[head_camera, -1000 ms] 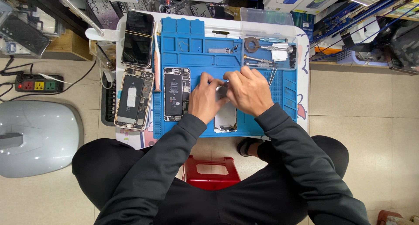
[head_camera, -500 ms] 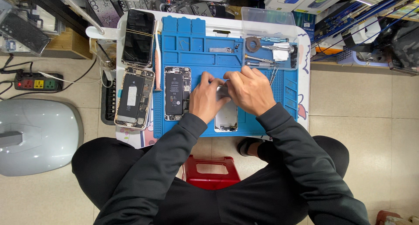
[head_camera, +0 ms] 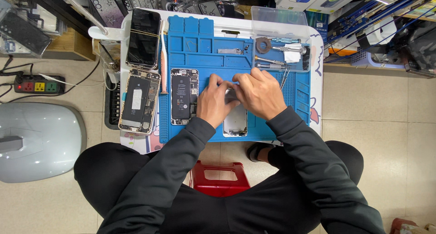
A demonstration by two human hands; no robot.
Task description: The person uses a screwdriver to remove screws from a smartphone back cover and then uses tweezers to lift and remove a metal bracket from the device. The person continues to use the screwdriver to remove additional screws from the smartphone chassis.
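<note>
My left hand (head_camera: 214, 102) and my right hand (head_camera: 259, 94) meet over a blue work mat (head_camera: 202, 61), fingers closed together on the upper end of a detached phone screen panel (head_camera: 235, 121) that lies face down. Its lower half shows below my hands. What sits between my fingertips is hidden. Just left of my left hand lies an opened phone body (head_camera: 184, 97) with a black battery showing.
A second opened phone (head_camera: 139, 101) and a dark phone with its screen up (head_camera: 143, 37) lie on the white table's left part. Screwdrivers, a tape roll (head_camera: 262, 45) and small tools fill the mat's top right. A red stool (head_camera: 220, 177) stands below, a power strip (head_camera: 37, 85) at left.
</note>
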